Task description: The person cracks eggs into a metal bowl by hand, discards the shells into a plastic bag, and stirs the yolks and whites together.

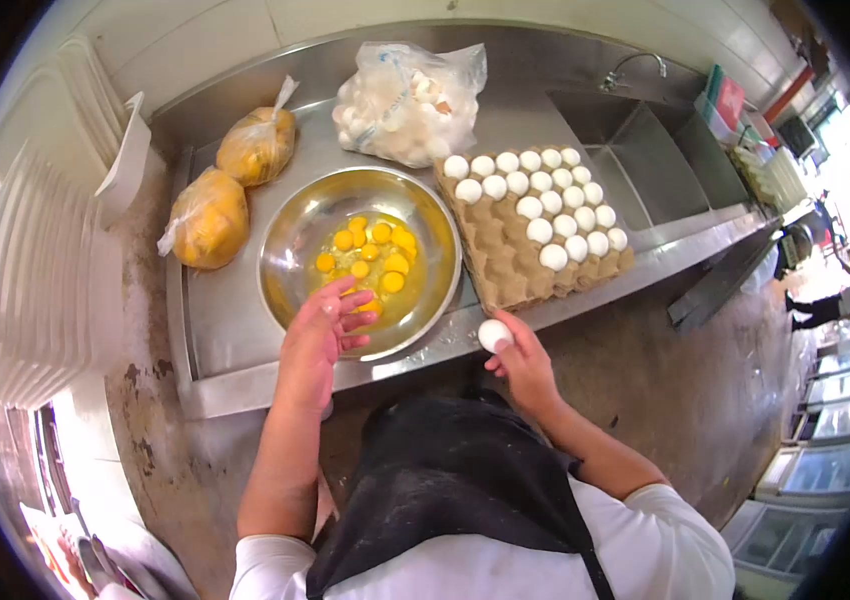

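Note:
My right hand (517, 362) is closed round a white egg (494, 335), held just in front of the near corner of the egg tray. My left hand (325, 335) hangs over the near left rim of a wide steel bowl (290, 240), fingers apart and holding nothing. Several raw egg yolks (370, 252) lie in clear egg white inside that bowl. To the bowl's right is the cardboard egg tray (490, 235); whole white eggs (553, 204) fill its far and right parts, while bare cups show at the near left.
Behind the bowl sits a clear bag of eggshells (410, 105). Two tied bags of yellow-orange contents (213, 215) rest at the left. A steel sink (650, 160) with a tap (635, 68) is at the right. White plastic trays (40, 280) are stacked at far left.

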A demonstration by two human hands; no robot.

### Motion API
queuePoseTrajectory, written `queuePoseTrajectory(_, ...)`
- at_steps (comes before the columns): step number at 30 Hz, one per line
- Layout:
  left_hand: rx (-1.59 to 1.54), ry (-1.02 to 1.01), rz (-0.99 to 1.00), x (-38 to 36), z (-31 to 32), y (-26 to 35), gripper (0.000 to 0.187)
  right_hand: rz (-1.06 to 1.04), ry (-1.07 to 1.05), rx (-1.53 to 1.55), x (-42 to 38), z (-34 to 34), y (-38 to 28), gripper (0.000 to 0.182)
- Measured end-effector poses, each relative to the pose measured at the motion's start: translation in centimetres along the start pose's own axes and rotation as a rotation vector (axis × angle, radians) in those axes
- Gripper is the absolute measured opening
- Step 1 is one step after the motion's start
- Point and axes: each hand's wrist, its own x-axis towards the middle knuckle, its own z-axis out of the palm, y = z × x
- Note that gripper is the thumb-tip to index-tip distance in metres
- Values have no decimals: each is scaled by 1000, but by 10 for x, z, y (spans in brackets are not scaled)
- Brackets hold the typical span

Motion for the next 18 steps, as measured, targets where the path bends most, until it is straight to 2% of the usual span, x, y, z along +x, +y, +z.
queuePoseTrajectory(1,-7,15,13,0,-1,1,55,-246,69,-340,-3,5,3,44)
queuePoseTrajectory(2,-13,14,19,0,-1,2,55,-312,80,-508,-10,1,0,44)
queuePoseTrajectory(3,-9,12,20,1,-1,2,55,-313,83,-505,-10,1,2,44)
queuePoseTrajectory(5,36,-22,0,2,2,1,53,-681,152,-676,-9,4,10,41)
queuePoseTrajectory(9,125,-78,-46,-1,8,-11,49,-737,145,-823,-2,-1,25,40)
queuePoseTrajectory(11,155,-189,-82,-1,12,-15,48,-661,135,-838,2,-3,31,41)
queuePoseTrajectory(13,172,-209,-68,-1,14,-20,48,-712,139,-839,-2,6,10,43)
queuePoseTrajectory(15,185,-238,-50,2,13,-21,49,-474,128,-542,-3,21,-12,45)
queuePoseTrajectory(16,290,-260,4,4,13,-21,51,-575,143,-426,5,30,-8,44)
queuePoseTrajectory(17,394,-282,58,6,14,-20,53,-579,142,-432,8,37,-15,44)
queuePoseTrajectory(18,386,-284,63,7,16,-15,53,-302,8,-142,9,44,-29,42)
